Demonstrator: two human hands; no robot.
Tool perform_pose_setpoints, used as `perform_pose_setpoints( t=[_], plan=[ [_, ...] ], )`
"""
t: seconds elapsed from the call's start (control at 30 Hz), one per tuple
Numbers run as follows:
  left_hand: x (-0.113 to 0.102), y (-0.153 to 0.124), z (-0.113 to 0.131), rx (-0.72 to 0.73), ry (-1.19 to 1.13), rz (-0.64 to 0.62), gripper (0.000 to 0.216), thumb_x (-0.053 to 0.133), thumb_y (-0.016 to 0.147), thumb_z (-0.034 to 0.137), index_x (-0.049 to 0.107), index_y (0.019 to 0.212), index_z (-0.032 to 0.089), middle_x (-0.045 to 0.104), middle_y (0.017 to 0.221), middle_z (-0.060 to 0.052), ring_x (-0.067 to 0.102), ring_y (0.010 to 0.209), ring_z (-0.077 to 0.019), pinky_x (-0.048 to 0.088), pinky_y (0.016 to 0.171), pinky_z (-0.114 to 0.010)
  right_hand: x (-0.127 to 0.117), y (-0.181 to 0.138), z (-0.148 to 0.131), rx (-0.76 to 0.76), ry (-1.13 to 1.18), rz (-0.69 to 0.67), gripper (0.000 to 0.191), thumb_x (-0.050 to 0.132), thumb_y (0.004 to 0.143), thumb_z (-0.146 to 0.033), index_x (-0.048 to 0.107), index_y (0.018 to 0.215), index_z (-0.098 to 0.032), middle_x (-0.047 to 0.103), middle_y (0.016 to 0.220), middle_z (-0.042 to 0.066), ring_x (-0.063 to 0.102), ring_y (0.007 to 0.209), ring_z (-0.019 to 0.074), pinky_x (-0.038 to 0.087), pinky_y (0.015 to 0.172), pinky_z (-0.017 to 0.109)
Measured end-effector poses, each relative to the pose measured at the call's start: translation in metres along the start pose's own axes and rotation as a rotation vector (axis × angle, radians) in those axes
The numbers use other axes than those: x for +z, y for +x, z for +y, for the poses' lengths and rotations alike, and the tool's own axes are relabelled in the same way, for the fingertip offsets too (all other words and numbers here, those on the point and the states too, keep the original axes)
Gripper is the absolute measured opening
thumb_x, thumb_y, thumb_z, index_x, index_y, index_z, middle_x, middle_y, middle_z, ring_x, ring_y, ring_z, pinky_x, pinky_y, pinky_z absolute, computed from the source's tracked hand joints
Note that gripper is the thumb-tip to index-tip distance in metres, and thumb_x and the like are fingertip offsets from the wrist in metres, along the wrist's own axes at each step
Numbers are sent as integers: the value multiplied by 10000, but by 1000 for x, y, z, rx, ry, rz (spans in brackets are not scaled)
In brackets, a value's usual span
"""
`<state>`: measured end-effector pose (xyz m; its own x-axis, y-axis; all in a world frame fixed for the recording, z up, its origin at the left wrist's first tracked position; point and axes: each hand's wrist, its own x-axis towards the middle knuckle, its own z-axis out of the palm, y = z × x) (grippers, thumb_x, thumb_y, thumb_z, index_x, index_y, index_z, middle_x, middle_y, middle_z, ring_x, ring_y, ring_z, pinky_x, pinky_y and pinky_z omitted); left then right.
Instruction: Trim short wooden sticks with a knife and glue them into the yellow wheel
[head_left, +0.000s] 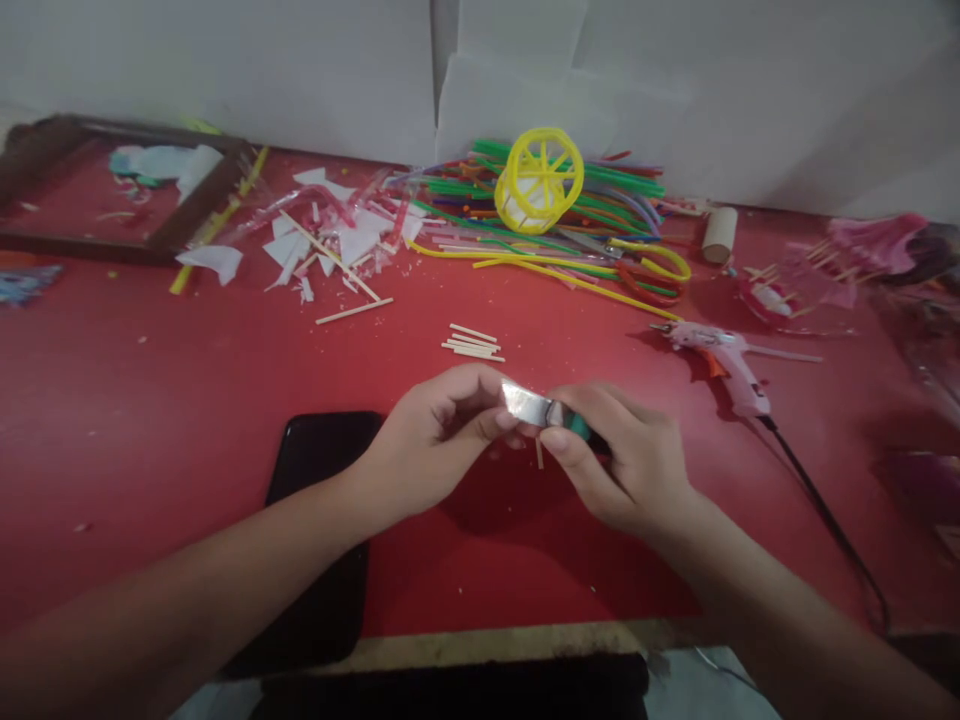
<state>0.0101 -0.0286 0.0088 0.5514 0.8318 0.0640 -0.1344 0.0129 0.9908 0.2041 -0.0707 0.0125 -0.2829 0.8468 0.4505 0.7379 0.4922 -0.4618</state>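
Over the red table (150, 400) my two hands meet near the middle. My right hand (622, 460) is closed around a utility knife (536, 408) with a green handle and a bare metal blade. My left hand (435, 435) pinches at the blade's end, fingers curled, apparently around a thin wooden stick (538, 452) that pokes out below the blade. A small pile of cut wooden sticks (472, 342) lies just beyond my hands.
A black phone (322, 470) lies under my left forearm. A pink glue gun (720, 360) with its cord lies right. Coloured straws (592, 230) and a yellow wheel (538, 180) sit at the back, paper scraps (337, 240) and a wooden frame (112, 190) at left.
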Motion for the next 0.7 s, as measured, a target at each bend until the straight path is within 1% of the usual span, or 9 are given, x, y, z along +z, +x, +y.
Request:
perform_pose_setpoints(
  t=[0.07,0.2,0.33,0.47,0.53,0.7],
  plan=[
    [-1,0,1,25,23,12,40,617,869,144,590,839,150,621,727,14,592,656,-73,474,619,-163,2,4,-2,-39,-20,-49,246,460,963,-377,587,933,-168,621,741,24,551,647,125,424,602,248],
    [-3,0,3,16,38,37,109,613,809,71,570,858,158,585,749,36,532,625,-51,423,560,-140,6,15,-8,-77,-58,-99,295,398,975,-380,570,884,-158,600,747,45,517,645,143,410,599,273],
    [-5,-2,2,7,92,43,119,547,818,52,553,851,166,545,725,56,489,610,-42,398,553,-132,10,18,-9,-72,-88,-72,314,412,958,-398,563,813,-163,562,690,30,491,613,140,390,586,272],
    [-5,-4,0,-6,158,29,152,532,818,25,569,860,167,575,770,44,519,679,-49,414,611,-133,12,14,-8,-54,-58,-44,305,438,949,-393,557,785,-165,545,658,17,482,590,126,368,567,258],
    [-3,-4,0,-19,134,27,135,562,813,36,566,861,162,583,778,42,530,685,-49,421,623,-135,12,12,-8,-54,-46,-43,301,445,945,-389,551,772,-167,542,654,14,470,581,119,359,559,256],
    [-1,-3,0,-39,56,13,114,614,807,81,552,866,156,575,759,49,524,642,-42,415,584,-129,11,10,-9,-58,-49,-50,309,450,942,-391,538,746,-169,523,637,6,440,562,110,340,544,254]
  ],
)
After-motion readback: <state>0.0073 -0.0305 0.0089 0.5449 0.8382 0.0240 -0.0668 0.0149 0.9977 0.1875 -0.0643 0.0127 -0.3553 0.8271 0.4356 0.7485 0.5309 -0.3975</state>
